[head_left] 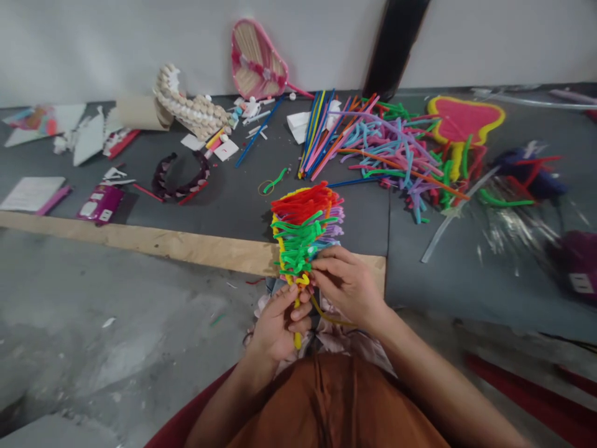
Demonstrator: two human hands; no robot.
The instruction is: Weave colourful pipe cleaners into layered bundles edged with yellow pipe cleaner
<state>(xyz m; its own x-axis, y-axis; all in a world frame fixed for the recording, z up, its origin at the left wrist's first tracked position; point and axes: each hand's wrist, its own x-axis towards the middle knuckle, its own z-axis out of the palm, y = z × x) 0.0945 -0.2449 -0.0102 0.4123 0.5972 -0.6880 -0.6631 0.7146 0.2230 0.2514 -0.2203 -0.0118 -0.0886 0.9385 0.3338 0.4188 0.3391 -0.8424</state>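
A bundle of looped pipe cleaners (305,227) in red, orange, green, yellow and purple stands upright over my lap. My left hand (280,323) is closed round its yellow stem (297,339) at the bottom. My right hand (347,283) pinches a yellow pipe cleaner at the base of the bundle, just above the left hand; a loose yellow end trails down below it.
A pile of loose coloured pipe cleaners (387,146) lies on the grey mat (233,193) ahead. A pink and yellow heart shape (464,118) lies at the right, a dark headband (180,177) and a purple packet (100,204) at the left, a pink paddle (256,59) against the wall.
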